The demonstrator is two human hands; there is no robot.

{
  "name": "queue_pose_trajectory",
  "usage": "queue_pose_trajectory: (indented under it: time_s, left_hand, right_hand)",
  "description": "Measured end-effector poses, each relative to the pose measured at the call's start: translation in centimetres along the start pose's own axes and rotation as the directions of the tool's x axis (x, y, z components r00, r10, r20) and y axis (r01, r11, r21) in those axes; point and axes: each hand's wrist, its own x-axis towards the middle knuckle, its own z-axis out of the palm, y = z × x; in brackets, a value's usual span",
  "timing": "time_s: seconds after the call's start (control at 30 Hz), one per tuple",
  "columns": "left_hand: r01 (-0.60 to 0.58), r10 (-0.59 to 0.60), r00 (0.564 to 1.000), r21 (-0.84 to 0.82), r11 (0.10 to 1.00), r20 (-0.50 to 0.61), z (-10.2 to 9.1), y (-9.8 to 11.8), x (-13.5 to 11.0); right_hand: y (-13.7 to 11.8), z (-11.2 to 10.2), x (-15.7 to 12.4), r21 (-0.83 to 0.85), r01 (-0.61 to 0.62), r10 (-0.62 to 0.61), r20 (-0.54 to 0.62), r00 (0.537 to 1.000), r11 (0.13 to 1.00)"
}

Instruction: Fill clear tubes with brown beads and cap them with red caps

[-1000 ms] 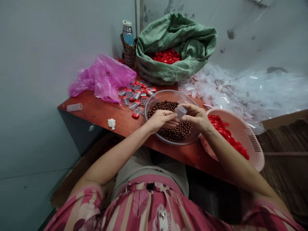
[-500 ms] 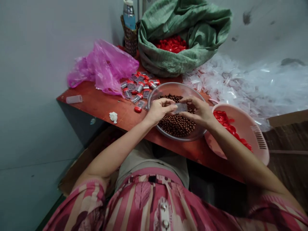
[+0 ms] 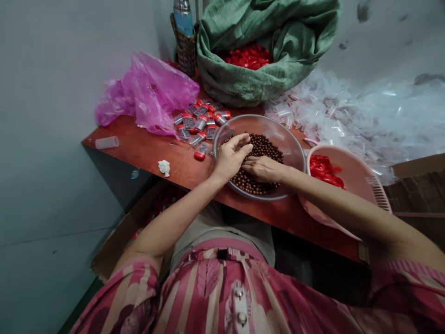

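Note:
A clear plastic bowl [image 3: 231, 185] holds a heap of small round brown beads [image 3: 266, 144] on the red table. My left hand [image 3: 230, 157] is over the bowl's left side with its fingers curled in; the small clear plastic case it pinched earlier is hidden behind them. Into the beads reaches my right hand [image 3: 262, 168], palm down, fingers bent together and tips buried among the beads. Left of the bowl lie several filled clear cases [image 3: 201, 122] with red caps. Right of it, a pink basket [image 3: 358, 185] contains loose red caps [image 3: 325, 170].
A green sack [image 3: 243, 88] of red pieces stands at the back. Beside it spreads a big pile of clear empty cases [image 3: 333, 120]. A pink plastic bag [image 3: 149, 97], one clear case [image 3: 106, 142] and a white crumpled scrap [image 3: 164, 168] lie left. A bottle [image 3: 183, 18] stands in a woven holder.
My right hand has let go of the clear plastic case and moved down and left into the beads. My left hand has turned slightly, and the case is out of sight behind it.

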Motion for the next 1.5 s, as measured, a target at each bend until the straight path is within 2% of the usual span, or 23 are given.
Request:
queue_pose_trajectory:
  time_s: [0.07, 0.13, 0.2, 0.27, 0.33, 0.37, 0.4, 0.47, 0.53, 0.63, 0.7, 0.77, 0.83, 0.9, 1.0, 1.17, 1.23, 1.33, 1.5]
  left_hand:
    - [-0.018, 0.019, 0.999, 0.029, 0.999, -0.026, -0.1, 0.1, -0.1]
    - [-0.025, 0.028, 0.999, 0.060, 0.998, -0.042, -0.2, 0.1, -0.2]
    - [-0.022, 0.025, 0.998, 0.067, 0.997, -0.055, -0.2, 0.1, -0.3]
    - [0.008, -0.005, 0.999, 0.056, 0.998, -0.049, -0.2, 0.2, -0.2]
    - [0.067, -0.068, 0.998, 0.072, 0.995, 0.016, -0.2, 0.5, -0.2]
    - [0.092, -0.100, 0.992, 0.099, 0.991, 0.081, -0.3, 0.6, -0.1]
    - [0.100, -0.121, 0.980, 0.135, 0.986, 0.159, -0.4, 0.8, -0.1]
    - [0.061, -0.123, 0.945, 0.206, 0.977, 0.303, -0.6, 1.1, -0.1]
    - [0.006, -0.092, 0.926, 0.231, 0.973, 0.365, -0.7, 1.1, -0.1]
    - [0.065, -0.126, 0.936, 0.193, 0.979, 0.328, -0.7, 1.0, -0.2]
    - [0.153, -0.187, 0.933, 0.131, 0.979, 0.306, -0.6, 0.9, -0.3]
    - [0.204, -0.223, 0.919, 0.091, 0.975, 0.325, -0.5, 0.9, -0.3]
    - [0.223, -0.239, 0.898, 0.086, 0.971, 0.371, -0.5, 1.2, -0.4]
    - [0.255, -0.263, 0.873, 0.074, 0.964, 0.411, -0.5, 1.6, -0.5]
    - [0.292, -0.297, 0.859, 0.076, 0.953, 0.418, -0.6, 2.3, -0.6]
    - [0.208, -0.307, 0.837, 0.254, 0.944, 0.454, -0.7, 2.7, -0.5]
    - [0.222, -0.322, 0.836, 0.264, 0.939, 0.445, -0.7, 2.5, -0.5]
    - [0.257, -0.345, 0.844, 0.256, 0.932, 0.411, -0.9, 2.1, -0.5]
    - [0.211, -0.349, 0.813, 0.322, 0.923, 0.466, -1.0, 2.2, -0.4]
  right_hand:
    - [-0.5, 0.0, 0.4, 0.202, -0.056, 0.069, -0.058, 0.996, 0.978]
    - [-0.8, -0.3, -0.1, 0.455, -0.127, 0.200, -0.114, 0.973, 0.881]
    - [-0.9, -0.7, -1.2, 0.737, -0.129, 0.325, -0.128, 0.937, 0.663]
    - [-1.1, -1.0, -2.3, 0.936, -0.060, 0.432, -0.103, 0.896, 0.348]
    - [-1.7, -1.3, -3.1, 0.996, 0.050, 0.542, -0.084, 0.836, 0.078]
    - [-2.0, -1.3, -3.3, 0.994, 0.111, 0.592, -0.087, 0.801, -0.005]
    - [-2.3, -1.3, -3.4, 0.984, 0.169, 0.632, -0.098, 0.769, -0.053]
    - [-2.8, -1.2, -3.2, 0.969, 0.232, 0.664, -0.120, 0.738, -0.084]
    - [-3.0, -0.9, -3.0, 0.972, 0.229, 0.668, -0.138, 0.732, -0.049]
    - [-2.9, -0.6, -3.1, 0.982, 0.155, 0.691, -0.189, 0.698, 0.112]
    - [-2.7, -0.9, -3.6, 0.953, 0.104, 0.696, -0.279, 0.661, 0.284]
    - [-2.4, -1.6, -4.2, 0.862, 0.051, 0.640, -0.414, 0.648, 0.505]
    - [-2.3, -2.3, -4.7, 0.707, 0.010, 0.511, -0.522, 0.683, 0.707]
    - [-2.2, -3.0, -5.1, 0.567, 0.013, 0.388, -0.580, 0.716, 0.824]
    - [-2.2, -3.2, -5.3, 0.476, 0.009, 0.321, -0.605, 0.728, 0.879]
    - [-2.1, -3.0, -5.5, 0.443, 0.054, 0.242, -0.585, 0.774, 0.895]
    - [-2.2, -3.0, -5.6, 0.464, 0.040, 0.267, -0.576, 0.773, 0.885]
    - [-2.3, -2.8, -5.6, 0.508, -0.004, 0.342, -0.576, 0.743, 0.862]
    - [-2.7, -2.3, -5.8, 0.551, 0.023, 0.336, -0.541, 0.771, 0.834]
